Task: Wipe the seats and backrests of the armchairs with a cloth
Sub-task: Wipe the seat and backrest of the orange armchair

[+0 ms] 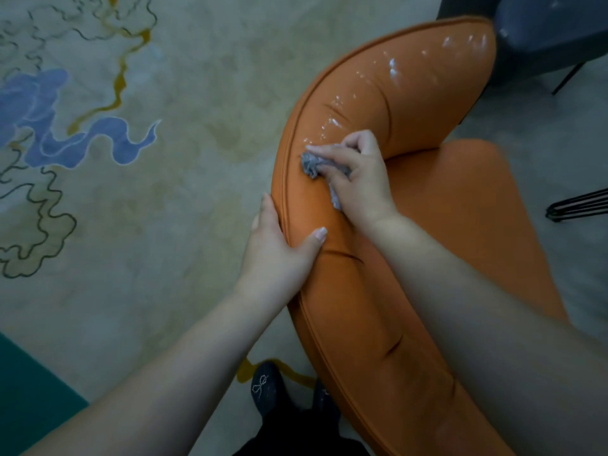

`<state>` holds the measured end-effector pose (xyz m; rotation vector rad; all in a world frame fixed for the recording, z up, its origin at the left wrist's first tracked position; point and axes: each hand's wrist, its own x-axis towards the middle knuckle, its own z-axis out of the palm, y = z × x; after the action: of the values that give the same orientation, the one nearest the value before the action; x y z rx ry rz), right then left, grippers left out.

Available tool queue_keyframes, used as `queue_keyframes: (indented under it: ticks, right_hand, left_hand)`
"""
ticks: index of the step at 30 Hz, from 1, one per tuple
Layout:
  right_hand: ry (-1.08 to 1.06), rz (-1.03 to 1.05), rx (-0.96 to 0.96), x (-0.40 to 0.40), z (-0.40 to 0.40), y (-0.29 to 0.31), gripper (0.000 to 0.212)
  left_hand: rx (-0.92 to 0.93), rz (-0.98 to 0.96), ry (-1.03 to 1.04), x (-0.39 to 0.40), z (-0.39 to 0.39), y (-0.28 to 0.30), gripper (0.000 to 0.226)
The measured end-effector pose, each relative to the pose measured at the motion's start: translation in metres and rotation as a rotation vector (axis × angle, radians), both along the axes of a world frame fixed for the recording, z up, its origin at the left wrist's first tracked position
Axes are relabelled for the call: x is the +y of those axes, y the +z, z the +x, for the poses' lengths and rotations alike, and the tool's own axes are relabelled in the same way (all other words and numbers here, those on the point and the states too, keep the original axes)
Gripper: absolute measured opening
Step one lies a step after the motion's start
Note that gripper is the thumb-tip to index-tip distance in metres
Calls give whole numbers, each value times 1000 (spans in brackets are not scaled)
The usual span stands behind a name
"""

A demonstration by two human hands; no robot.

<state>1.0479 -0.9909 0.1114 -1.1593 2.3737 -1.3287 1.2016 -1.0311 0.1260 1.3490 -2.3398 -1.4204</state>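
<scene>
Crumpled under my right hand point(357, 179), the grey cloth point(314, 164) is pinched in curled fingers and pressed against the inner face of the orange armchair's backrest point(394, 93), just inside its piped top edge. Wet streaks shine on the backrest beyond the cloth. My left hand point(279, 248) grips that top edge nearer to me, thumb on the inner side, fingers wrapped over the outer side and mostly hidden. The seat point(477, 209) lies to the right, partly covered by my right forearm. Below everything I see a pale carpet point(164, 192) with blue and yellow wavy patterns. A dark grey chair point(552, 34) stands at the top right, cut off by the frame, touching or nearly touching the backrest's far end; I can't tell which. Thin black metal legs point(579, 205) poke in at the right edge. Dark shoes point(266, 386) with a beaded bow show at the bottom. I can read no writing anywhere.
</scene>
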Motion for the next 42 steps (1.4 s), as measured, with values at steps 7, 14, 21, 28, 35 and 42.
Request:
queue_keyframes:
  ticks: [7,14,21,28,35,42]
  right_hand:
    - [33,-68,-168,1,-19,-7,33]
    - [-150,-121,-328,8,-17,-11,34]
    - [-9,-131,-66,-10,-21,-16,36]
    - [-38,-177,-162,5,-5,-28,40]
    - [43,-72,112,-41,-41,-7,29]
    - [124,-93,-19,-11,-14,-12,34]
  left_hand:
    - [-83,-171,91,-16,-44,-7,102]
    - [-55,-273,143,-10,-41,-14,87]
    - [-34,-322,97,-10,-41,-15,85]
    - [-5,-341,79,-10,-38,-19,82]
    - [5,-336,71,-11,-38,-20,80]
    - [4,-331,74,-10,-37,-19,79]
